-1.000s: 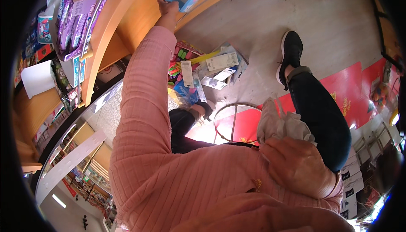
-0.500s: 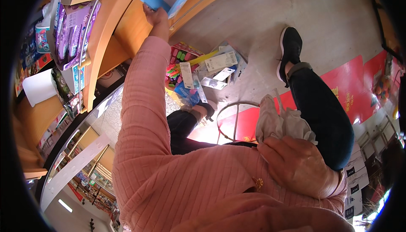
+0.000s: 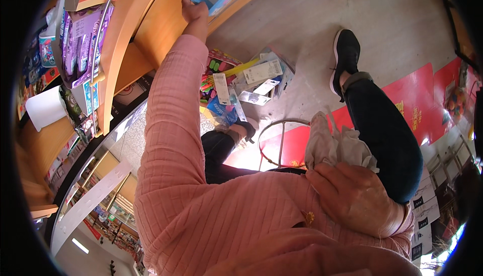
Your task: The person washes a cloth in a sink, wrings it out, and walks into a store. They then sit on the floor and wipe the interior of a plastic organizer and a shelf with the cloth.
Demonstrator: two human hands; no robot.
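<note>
My left hand [image 3: 195, 12] reaches out to the far shelf. Its fingers close on the near left corner of a light-blue open box [image 3: 217, 5], whose far part is cut off by the upper edge of the picture. The box rests on the wooden shelf [image 3: 160, 23]; its pale inside shows only in part. Close to my body, my right hand [image 3: 352, 193] is closed round a crumpled whitish cloth [image 3: 336, 142], which sticks up above the fingers.
Packaged goods [image 3: 239, 82] lie piled on the floor between my feet. Purple snack packs [image 3: 85, 44] fill a rack at the left, beside a white cylinder [image 3: 46, 109]. A round metal frame [image 3: 261, 142] stands near my legs, and red sheets [image 3: 412, 100] cover floor at the right.
My left hand and the blue box have shifted slightly to the right and up in the picture. The right hand keeps its hold on the cloth, almost unmoved.
</note>
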